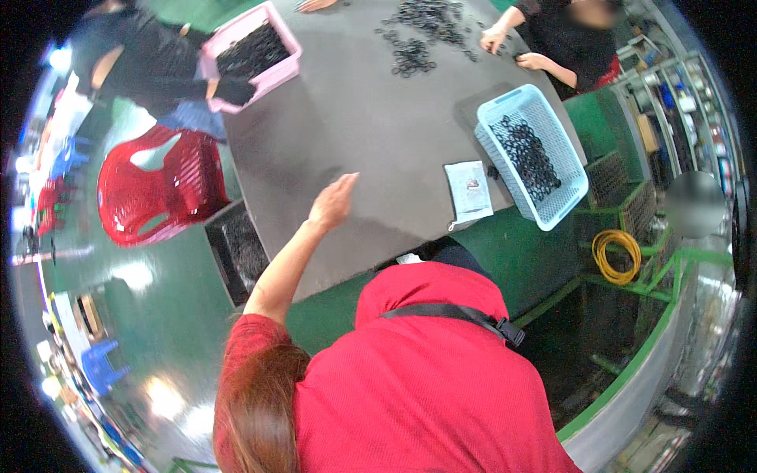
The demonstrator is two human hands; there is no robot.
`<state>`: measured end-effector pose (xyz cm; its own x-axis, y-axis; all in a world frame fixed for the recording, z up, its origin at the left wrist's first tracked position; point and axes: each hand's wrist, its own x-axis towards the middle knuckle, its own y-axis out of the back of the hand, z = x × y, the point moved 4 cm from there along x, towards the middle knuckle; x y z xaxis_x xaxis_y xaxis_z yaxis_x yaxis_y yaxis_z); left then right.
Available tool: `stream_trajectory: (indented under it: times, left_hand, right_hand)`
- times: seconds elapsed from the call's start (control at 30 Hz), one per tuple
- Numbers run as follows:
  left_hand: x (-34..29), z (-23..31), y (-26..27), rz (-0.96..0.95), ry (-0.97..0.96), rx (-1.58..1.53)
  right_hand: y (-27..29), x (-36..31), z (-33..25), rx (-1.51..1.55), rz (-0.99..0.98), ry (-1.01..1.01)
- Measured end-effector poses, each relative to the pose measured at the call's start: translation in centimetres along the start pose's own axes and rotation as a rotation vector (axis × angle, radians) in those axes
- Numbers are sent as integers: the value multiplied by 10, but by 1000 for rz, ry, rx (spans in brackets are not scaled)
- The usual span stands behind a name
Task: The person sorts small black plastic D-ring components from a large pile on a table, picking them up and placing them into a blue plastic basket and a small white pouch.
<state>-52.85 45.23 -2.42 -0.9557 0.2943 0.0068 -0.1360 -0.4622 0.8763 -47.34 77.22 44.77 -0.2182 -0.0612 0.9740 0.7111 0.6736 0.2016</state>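
Observation:
My left hand [333, 203] reaches over the grey table [315, 142] with its fingers stretched out, holding nothing that I can see. Whether it touches the tabletop, I cannot tell. My right hand is out of sight. To the right of my left hand lies a small light-blue pouch [471, 193] with a cord at one corner. Beside it, at the table's right edge, stands a light-blue plastic basket [487, 138] holding many black rings [530, 162]. Loose black rings [426, 27] lie scattered in a heap at the far side.
At the far left a person in dark clothes [142, 55] handles a pink basket [293, 63] of black pieces. Another person's hands [495, 39] work at the far right. A red plastic chair [162, 185] and a dark crate [236, 248] stand left. A yellow coiled hose [616, 257] hangs right.

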Motion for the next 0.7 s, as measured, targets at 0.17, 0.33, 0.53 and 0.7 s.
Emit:
stream_trajectory:
  times: [0.17, 0.33, 0.53, 0.7]
  left_hand:
    - [125, 95, -43, -143, -112, -141]
    - [208, 145, -169, -581, 571, -1158]
    - [268, 265, -213, -601, 926, -1444]
    - [267, 231, -261, -276, 1083, -1502]
  right_hand:
    - [70, -29, 88, -335, 116, -214]
    - [154, -94, 216, -608, 220, -545]
    - [203, -233, 401, -879, 78, -985]
    - [114, -394, 462, -603, -427, -1363]
